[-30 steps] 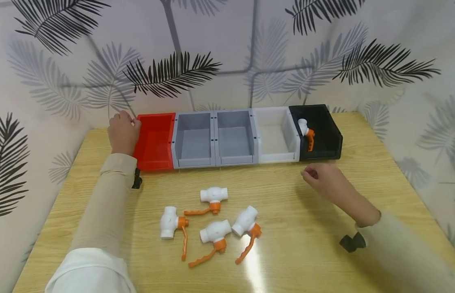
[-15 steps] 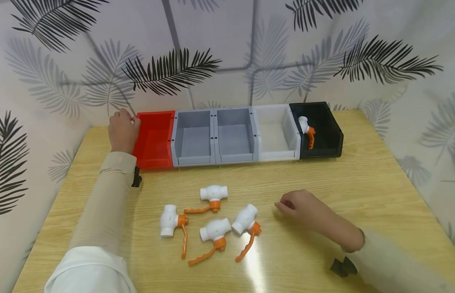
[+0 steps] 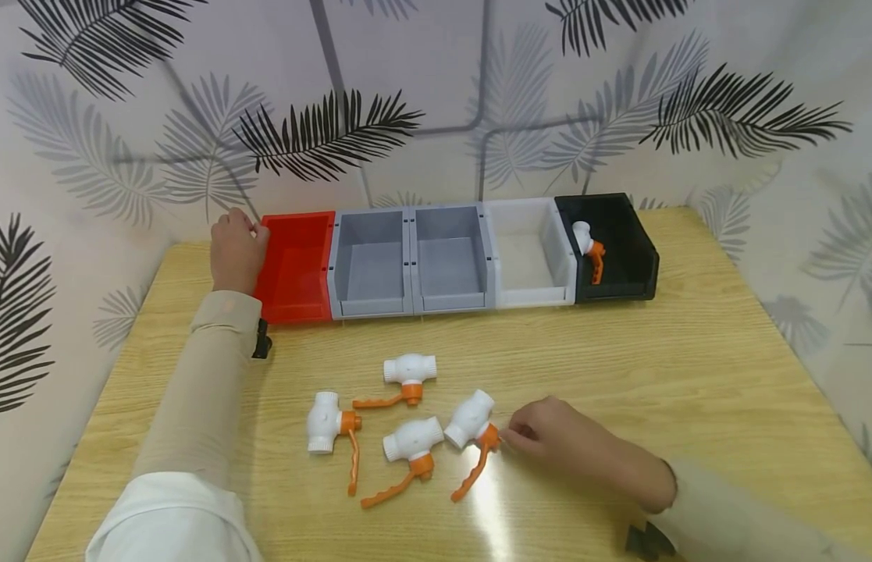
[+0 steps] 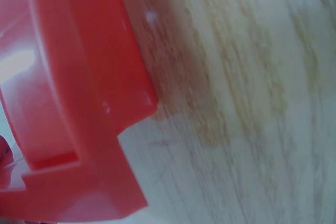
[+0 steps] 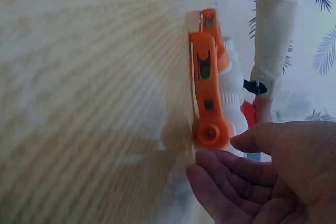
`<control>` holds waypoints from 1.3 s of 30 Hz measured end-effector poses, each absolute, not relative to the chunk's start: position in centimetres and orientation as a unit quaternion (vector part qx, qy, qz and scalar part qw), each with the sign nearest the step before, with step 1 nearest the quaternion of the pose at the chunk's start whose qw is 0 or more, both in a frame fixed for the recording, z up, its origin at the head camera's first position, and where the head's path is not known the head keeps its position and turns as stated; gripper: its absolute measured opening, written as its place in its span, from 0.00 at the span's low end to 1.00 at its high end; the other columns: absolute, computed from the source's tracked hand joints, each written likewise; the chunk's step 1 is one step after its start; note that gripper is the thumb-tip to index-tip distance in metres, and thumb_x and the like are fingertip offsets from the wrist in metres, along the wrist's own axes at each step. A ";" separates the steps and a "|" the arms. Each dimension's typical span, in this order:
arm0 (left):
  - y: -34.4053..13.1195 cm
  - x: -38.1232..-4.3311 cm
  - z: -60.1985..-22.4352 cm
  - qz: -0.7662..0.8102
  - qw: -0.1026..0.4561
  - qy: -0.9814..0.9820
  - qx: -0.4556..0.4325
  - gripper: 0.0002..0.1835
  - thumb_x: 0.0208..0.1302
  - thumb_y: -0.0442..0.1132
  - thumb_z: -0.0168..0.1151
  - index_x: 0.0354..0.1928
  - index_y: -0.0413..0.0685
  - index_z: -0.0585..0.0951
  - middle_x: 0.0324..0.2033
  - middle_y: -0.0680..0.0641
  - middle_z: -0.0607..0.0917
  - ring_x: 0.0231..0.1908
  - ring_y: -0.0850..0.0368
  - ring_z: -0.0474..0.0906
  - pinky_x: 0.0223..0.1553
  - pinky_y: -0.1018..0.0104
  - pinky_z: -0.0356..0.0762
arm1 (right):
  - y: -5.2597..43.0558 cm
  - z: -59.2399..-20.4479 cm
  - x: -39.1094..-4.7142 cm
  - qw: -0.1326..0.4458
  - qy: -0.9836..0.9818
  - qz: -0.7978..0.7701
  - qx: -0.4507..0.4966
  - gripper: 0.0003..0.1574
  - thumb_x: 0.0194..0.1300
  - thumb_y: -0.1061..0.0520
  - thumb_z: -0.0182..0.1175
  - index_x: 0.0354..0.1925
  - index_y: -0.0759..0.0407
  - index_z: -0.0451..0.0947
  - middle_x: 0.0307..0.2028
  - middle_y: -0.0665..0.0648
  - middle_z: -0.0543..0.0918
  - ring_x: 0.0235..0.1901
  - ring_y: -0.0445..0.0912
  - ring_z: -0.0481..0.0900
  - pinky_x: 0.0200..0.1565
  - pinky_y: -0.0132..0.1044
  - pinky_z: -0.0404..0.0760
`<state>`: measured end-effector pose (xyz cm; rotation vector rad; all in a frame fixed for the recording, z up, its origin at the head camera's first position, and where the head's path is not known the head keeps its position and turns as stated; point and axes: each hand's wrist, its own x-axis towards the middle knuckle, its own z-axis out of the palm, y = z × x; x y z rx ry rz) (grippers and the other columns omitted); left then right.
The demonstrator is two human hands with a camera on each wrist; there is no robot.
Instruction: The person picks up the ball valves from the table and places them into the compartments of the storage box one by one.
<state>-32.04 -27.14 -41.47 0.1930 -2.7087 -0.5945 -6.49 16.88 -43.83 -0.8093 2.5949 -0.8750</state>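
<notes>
A wood-grain worktop (image 3: 688, 375) stands in a corner of leaf-print walls (image 3: 112, 140), with five bins (image 3: 450, 257) along its back edge. Left hand (image 3: 233, 251) grips the red bin (image 3: 295, 269). Right hand (image 3: 562, 437), fingers (image 5: 210, 187) relaxed, touches the nearest valve (image 3: 471, 425); bare worktop lies to its right.

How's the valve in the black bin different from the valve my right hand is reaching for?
The valve in the black bin leans against the bin's wall inside the black bin; the valve by the right hand lies on the table. The binned one is untouched; the right hand has its fingertips at the other's orange hub. Both are white with orange lever handles.
</notes>
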 end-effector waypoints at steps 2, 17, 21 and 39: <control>-27.1 -32.0 -41.4 -0.215 0.178 -0.958 0.068 0.10 0.64 0.38 0.41 0.38 0.36 0.66 0.31 0.38 0.67 0.36 0.40 0.64 0.36 0.51 0.66 | 16.4 -43.8 -6.2 0.144 0.897 -0.305 -0.285 0.11 0.63 0.54 0.57 0.25 0.54 0.81 0.18 0.39 0.73 0.18 0.31 0.65 0.23 0.27 0.70; -27.0 -32.1 -41.4 -0.213 0.178 -0.958 0.075 0.10 0.63 0.38 0.41 0.37 0.36 0.66 0.31 0.38 0.67 0.36 0.40 0.65 0.36 0.49 0.66 | 14.0 -44.5 -4.0 0.117 0.913 -0.282 -0.269 0.26 0.63 0.50 0.57 0.09 0.47 0.66 0.08 0.37 0.58 0.10 0.30 0.55 0.14 0.25 0.56; -27.2 -32.2 -41.5 -0.209 0.178 -0.958 0.077 0.10 0.63 0.38 0.41 0.37 0.36 0.66 0.31 0.38 0.67 0.36 0.40 0.65 0.36 0.49 0.66 | 13.7 -44.8 -3.7 0.117 0.910 -0.293 -0.270 0.28 0.63 0.49 0.57 0.08 0.46 0.64 0.08 0.36 0.57 0.10 0.28 0.52 0.14 0.24 0.54; -27.2 -32.4 -41.7 -0.205 0.166 -0.961 0.082 0.11 0.64 0.39 0.40 0.38 0.36 0.66 0.32 0.38 0.68 0.36 0.40 0.65 0.36 0.50 0.66 | 14.3 -44.9 -3.8 0.090 0.920 -0.300 -0.237 0.23 0.61 0.52 0.57 0.11 0.45 0.66 0.10 0.38 0.62 0.12 0.30 0.57 0.14 0.26 0.58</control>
